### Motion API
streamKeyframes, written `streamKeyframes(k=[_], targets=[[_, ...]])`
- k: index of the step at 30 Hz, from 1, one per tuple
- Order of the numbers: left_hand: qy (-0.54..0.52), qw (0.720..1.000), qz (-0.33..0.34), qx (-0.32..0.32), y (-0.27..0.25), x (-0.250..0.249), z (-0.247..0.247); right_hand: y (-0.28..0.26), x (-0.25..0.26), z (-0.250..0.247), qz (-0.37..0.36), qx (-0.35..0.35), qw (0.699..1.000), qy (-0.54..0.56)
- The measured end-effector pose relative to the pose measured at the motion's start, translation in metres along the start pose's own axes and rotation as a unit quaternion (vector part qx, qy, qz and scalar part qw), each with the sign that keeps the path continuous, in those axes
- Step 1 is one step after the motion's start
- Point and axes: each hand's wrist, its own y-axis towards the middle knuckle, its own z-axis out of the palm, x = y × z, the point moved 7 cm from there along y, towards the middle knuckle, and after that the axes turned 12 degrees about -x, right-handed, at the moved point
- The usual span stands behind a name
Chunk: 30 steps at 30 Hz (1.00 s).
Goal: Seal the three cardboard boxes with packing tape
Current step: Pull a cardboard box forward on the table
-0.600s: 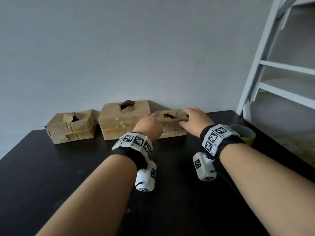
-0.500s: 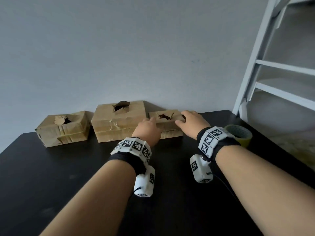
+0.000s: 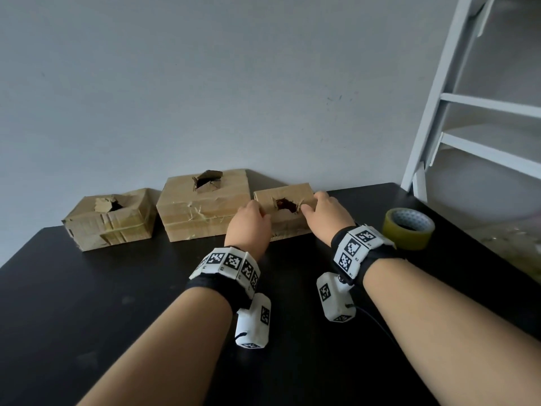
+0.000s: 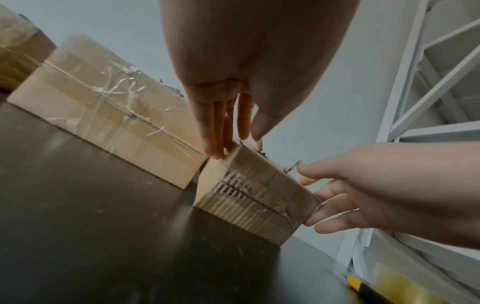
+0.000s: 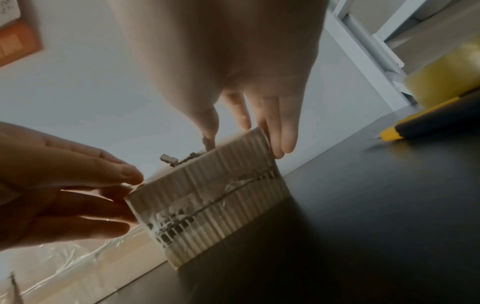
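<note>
Three torn-topped cardboard boxes stand in a row against the wall on the black table [image 3: 87, 303]: a left box [image 3: 108, 221], a bigger middle box [image 3: 205, 209] and a small right box [image 3: 288, 197]. My left hand [image 3: 248, 221] holds the small box's left end, fingers down its side [image 4: 215, 127] and thumb on top. My right hand [image 3: 325, 213] grips the box's right end, fingers wrapped round the side [image 4: 335, 205], thumb by the ragged hole. The small box [image 5: 207, 195] looks to rest on the table. A roll of yellowish packing tape [image 3: 408, 228] lies to the right of my right wrist.
A yellow-and-black utility knife [image 5: 415, 127] lies on the table near the tape roll [image 5: 446, 82]. A white ladder-like frame [image 3: 456, 98] stands past the table's right back corner. The middle box [image 4: 103, 115] sits close beside the small box's left end.
My hands have shifted from the small box's front and top out to its two ends, so the hole shows between them. The head view has tilted slightly.
</note>
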Motion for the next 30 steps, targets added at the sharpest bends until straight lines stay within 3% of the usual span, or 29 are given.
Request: streamKeyframes(k=[5,14,23,28,30], targets=[[-0.063,0.997,-0.037,-0.022,-0.026,0.018,-0.012,-0.023,-0.003,0.000,0.005,-0.017,1.000,0.014],[-0.082,0.995,-0.051,-0.018,-0.061,0.035,-0.046,-0.070,0.008,-0.007,0.009,-0.025,0.997,0.075],[-0.193,0.965,-0.163,-0.072,-0.077,0.073,-0.083,-0.099,0.048,0.007,-0.046,0.021,0.996,0.079],[-0.212,0.952,-0.215,-0.059,-0.082,0.095,-0.082,-0.099,0.056,0.021,-0.057,0.037,0.995,0.067],[-0.190,0.959,-0.204,-0.050,-0.079,0.097,-0.080,-0.098,0.057,0.024,-0.062,0.033,0.995,0.068]])
